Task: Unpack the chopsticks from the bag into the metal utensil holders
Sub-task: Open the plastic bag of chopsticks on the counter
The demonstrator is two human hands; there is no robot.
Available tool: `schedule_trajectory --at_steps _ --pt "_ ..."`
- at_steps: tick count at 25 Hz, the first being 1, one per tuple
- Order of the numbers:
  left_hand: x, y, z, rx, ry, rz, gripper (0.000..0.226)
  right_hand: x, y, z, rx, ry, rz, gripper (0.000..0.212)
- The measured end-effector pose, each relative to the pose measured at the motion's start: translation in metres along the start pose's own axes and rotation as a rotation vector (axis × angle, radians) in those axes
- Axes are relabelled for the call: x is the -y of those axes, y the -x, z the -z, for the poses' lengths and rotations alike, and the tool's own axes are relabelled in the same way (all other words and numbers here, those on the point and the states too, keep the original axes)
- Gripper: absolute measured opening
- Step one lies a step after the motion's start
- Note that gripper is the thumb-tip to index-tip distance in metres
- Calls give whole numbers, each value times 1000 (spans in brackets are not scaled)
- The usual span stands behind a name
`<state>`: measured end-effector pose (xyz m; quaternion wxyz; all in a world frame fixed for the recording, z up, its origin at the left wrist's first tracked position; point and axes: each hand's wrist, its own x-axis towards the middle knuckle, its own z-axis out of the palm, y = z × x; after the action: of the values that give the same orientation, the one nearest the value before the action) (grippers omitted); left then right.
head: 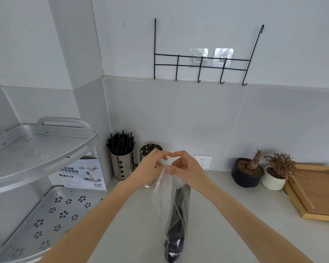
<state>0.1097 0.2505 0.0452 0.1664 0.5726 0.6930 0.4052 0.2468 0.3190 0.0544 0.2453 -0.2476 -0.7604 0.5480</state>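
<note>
Opening the bag is the step in hand, and it is best done slowly so that nothing spills. At the far left, the first metal holder (122,164) stands against the wall, already filled with black chopsticks (121,142). Just beside it, the second holder (150,149) is partly hidden by the left hand (152,168), and appears to be empty, though its inside is poorly seen. The clear bag (176,209) is held upright over the counter (226,215), with its mouth pinched by the fingers of the left hand and by the right hand (184,168), which is closed on the same plastic just beside. A dark bundle of chopsticks (177,224) is seen inside the bag. The mouth should be pulled apart evenly, the bag kept upright, and the bundle steadied before it is drawn toward the second holder.
</note>
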Motion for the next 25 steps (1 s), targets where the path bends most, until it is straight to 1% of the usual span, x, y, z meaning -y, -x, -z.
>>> schedule_trajectory --at_steps 2,5,7,10,11,14,16,18,19,20,21,23,25 --pt "-1 5 -2 21 75 48 42 -3 0 -3 -23 69 28 26" --pt "3 6 -3 -6 110 63 29 -6 2 -5 -46 149 74 21" --pt "6 7 -3 -8 143 49 19 -6 2 -7 -63 192 97 22" --pt "6 13 1 17 227 57 13 -7 -1 -6 -142 254 100 18" --pt "5 17 2 14 260 74 12 -8 -3 -5 -182 259 91 15" --pt "10 29 9 -29 403 169 24 -11 -8 2 -312 296 75 8" --pt "21 38 13 15 514 167 26 -12 -10 5 -382 295 74 4" --pt "28 45 10 63 447 115 26 -13 -12 7 -414 305 61 7" --pt "30 46 6 42 392 114 19 -13 -12 7 -414 327 60 10" --pt "32 44 3 0 363 122 17 -13 -12 6 -401 354 70 13" --pt "32 43 1 -56 354 128 23 -13 -11 4 -372 378 90 18" --pt "31 40 -1 -131 364 141 27 -13 -5 -2 -256 422 147 32" --pt "29 38 -3 -160 376 148 24 -15 4 -12 -131 535 223 48"
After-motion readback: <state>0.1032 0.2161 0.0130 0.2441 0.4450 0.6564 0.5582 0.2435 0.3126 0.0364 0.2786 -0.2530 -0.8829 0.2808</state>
